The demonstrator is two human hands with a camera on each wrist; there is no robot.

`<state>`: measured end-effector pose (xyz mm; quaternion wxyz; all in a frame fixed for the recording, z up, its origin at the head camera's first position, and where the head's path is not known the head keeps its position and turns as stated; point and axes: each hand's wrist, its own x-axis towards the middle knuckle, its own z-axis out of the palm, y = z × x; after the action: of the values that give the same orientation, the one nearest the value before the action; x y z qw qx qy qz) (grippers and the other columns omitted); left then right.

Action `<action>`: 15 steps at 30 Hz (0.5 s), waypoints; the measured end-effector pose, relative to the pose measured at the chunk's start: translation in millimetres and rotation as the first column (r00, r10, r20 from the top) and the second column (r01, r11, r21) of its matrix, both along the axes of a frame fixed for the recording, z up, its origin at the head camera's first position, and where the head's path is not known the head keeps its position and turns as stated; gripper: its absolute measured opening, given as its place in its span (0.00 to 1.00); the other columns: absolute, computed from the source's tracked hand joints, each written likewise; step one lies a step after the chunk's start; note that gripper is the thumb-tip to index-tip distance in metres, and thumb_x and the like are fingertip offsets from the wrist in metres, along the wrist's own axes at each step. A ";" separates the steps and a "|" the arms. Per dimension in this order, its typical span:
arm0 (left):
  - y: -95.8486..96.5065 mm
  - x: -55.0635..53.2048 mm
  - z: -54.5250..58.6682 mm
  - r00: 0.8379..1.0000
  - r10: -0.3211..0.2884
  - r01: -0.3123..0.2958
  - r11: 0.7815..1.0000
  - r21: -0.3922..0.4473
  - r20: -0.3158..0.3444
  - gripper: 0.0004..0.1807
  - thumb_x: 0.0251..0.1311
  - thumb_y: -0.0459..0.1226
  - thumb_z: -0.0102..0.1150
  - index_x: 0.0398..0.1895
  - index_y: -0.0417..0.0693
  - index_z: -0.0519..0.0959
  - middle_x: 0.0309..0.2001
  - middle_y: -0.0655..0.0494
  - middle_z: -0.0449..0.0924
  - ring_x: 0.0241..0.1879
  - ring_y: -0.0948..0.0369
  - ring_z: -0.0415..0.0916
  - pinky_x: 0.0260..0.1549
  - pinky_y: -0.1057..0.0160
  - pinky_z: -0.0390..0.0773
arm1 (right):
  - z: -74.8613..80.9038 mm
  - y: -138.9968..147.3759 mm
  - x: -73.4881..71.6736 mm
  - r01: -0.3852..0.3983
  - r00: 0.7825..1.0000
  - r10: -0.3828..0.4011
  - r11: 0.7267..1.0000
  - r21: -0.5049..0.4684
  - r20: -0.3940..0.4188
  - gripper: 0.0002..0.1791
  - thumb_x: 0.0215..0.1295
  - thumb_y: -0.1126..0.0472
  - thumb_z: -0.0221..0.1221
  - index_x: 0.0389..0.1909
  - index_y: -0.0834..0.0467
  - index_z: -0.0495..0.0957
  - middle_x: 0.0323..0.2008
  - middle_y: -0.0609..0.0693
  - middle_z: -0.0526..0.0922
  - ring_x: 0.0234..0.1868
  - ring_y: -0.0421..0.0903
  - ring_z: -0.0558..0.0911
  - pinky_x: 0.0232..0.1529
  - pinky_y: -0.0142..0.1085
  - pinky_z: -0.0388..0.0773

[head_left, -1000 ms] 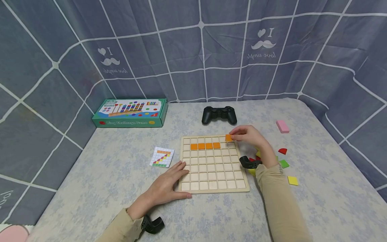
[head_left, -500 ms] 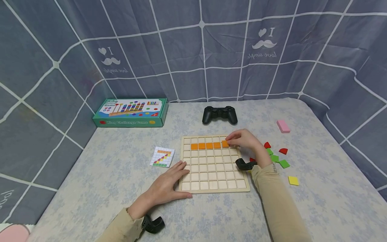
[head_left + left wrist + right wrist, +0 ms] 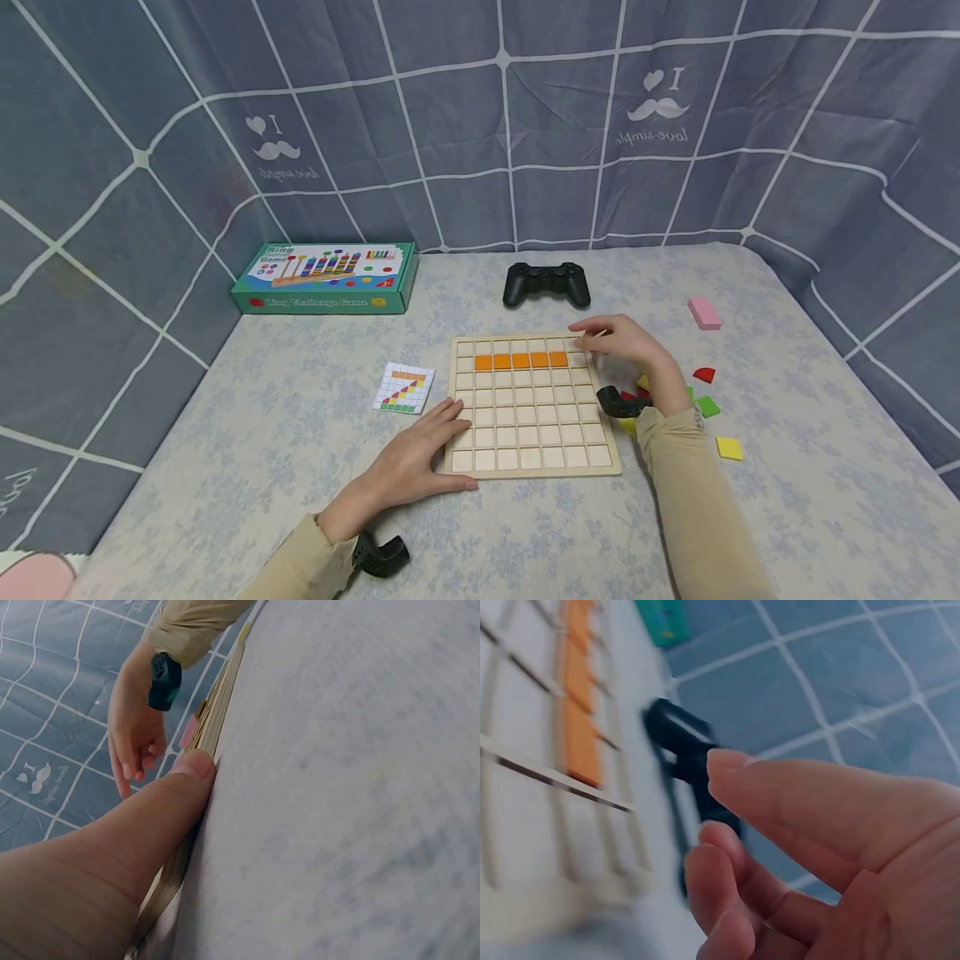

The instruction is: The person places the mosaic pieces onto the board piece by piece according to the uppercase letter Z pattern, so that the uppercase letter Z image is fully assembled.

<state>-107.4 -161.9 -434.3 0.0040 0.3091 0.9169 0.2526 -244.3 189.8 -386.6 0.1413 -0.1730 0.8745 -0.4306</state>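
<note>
A wooden grid board (image 3: 527, 415) lies on the table, with a row of several orange square tiles (image 3: 521, 361) set in its second row from the back. My left hand (image 3: 408, 462) rests at the board's left front corner, fingers spread over the left edge; in the left wrist view the thumb (image 3: 161, 806) touches the board's side. Above the back right corner hovers my right hand (image 3: 626, 342), and the right wrist view shows nothing between its bent fingers and thumb. Left of the board lies a pattern card (image 3: 403, 388) with coloured squares.
Loose red (image 3: 704, 375), green (image 3: 707, 406) and yellow pieces (image 3: 729, 448) lie right of the board, some hidden under the right wrist. Behind the board are a black game controller (image 3: 547, 284), a pink block (image 3: 704, 313) and a green game box (image 3: 326, 279).
My right hand brought an orange tile down into the right end of the orange row, let it go, and drew back up to the right. The left hand has stayed put.
</note>
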 end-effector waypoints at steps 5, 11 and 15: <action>0.2 -0.1 -0.2 1.000 -0.003 0.003 1.000 0.001 -0.007 0.45 0.47 0.64 0.62 0.62 0.45 0.71 0.70 0.47 0.57 0.71 0.54 0.48 0.63 0.50 0.60 | 16.0 22.9 8.2 0.076 0.997 -0.076 0.996 -0.039 -0.008 0.26 0.67 0.53 0.56 0.62 0.63 0.70 0.47 0.61 0.76 0.45 0.57 0.76 0.47 0.50 0.72; -0.1 -0.4 -0.5 1.000 -0.003 0.003 1.000 0.002 -0.004 0.45 0.47 0.64 0.62 0.62 0.44 0.71 0.70 0.47 0.56 0.71 0.54 0.48 0.62 0.50 0.61 | 31.1 47.7 19.7 0.172 0.984 -0.174 0.982 -0.076 -0.026 0.28 0.67 0.51 0.55 0.64 0.60 0.67 0.50 0.60 0.74 0.46 0.51 0.74 0.44 0.42 0.72; -0.3 -0.5 -0.6 1.000 -0.002 0.002 1.000 0.002 -0.001 0.45 0.47 0.64 0.62 0.62 0.44 0.71 0.70 0.47 0.56 0.71 0.55 0.48 0.63 0.50 0.61 | 37.4 58.5 26.8 0.221 0.972 -0.227 0.972 -0.080 -0.064 0.28 0.67 0.49 0.55 0.64 0.60 0.68 0.50 0.57 0.75 0.43 0.43 0.75 0.43 0.34 0.73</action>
<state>-107.9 -162.2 -435.0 0.0037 0.3100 0.9163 0.2534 -217.4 248.3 -349.2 0.0538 -0.0936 0.8768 -0.4686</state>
